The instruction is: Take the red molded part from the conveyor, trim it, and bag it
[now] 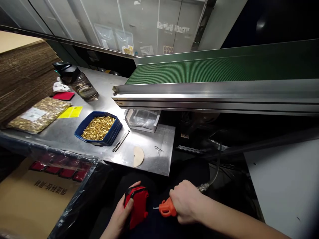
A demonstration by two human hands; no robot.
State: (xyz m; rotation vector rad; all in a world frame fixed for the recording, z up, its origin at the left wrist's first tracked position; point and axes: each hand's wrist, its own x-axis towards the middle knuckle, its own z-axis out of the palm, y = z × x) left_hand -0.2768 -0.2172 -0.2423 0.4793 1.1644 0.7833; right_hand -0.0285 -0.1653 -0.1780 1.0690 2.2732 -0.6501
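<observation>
I see left hand (120, 215), fingers gripping red part (139, 207), held just in front of table (159, 162). Right hand (185, 201), fingers wrapped around orange air gun (166, 209); nozzle (156, 208) points at red part, small gap. Blue bin (114, 132) of gold pieces (98, 128) on table.

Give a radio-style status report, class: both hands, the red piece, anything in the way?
Left hand gripping red-and-black plastic piece. Right hand gripping orange air blow gun. Nozzle toward piece, apart from it. No obstruction visible between.
</observation>
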